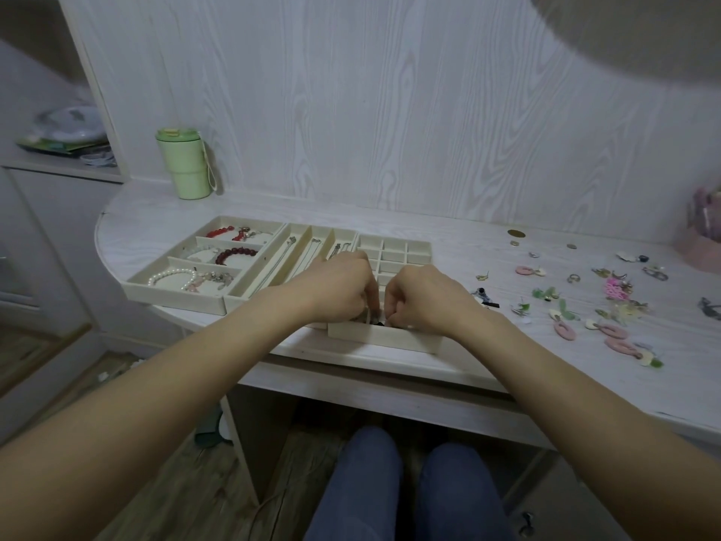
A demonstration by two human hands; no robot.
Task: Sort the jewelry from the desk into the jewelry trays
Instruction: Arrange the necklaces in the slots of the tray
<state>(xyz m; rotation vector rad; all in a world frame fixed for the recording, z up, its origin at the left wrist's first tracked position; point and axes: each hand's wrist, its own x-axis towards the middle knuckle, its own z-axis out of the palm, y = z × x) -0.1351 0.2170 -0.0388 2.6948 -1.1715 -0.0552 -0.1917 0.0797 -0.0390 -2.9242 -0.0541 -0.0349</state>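
Three cream jewelry trays sit side by side on the white desk. The bracelet tray (175, 298) on the left holds red bead and pearl bracelets. The middle necklace tray (300, 232) holds thin chains. The grid tray (419, 247) has small square cells. My left hand (343, 287) and my right hand (423, 296) hover close together over the near cells of the grid tray, fingers curled downward, pinching something small and dark that the knuckles mostly hide. Loose earrings (616, 333), pink, green and white, lie scattered on the desk to the right.
A green tumbler (186, 165) stands at the back left by the wall. A pink container (702, 244) sits at the far right. Coins and rings (517, 234) lie behind the earrings. The desk's front edge runs just below the trays; my knees are beneath it.
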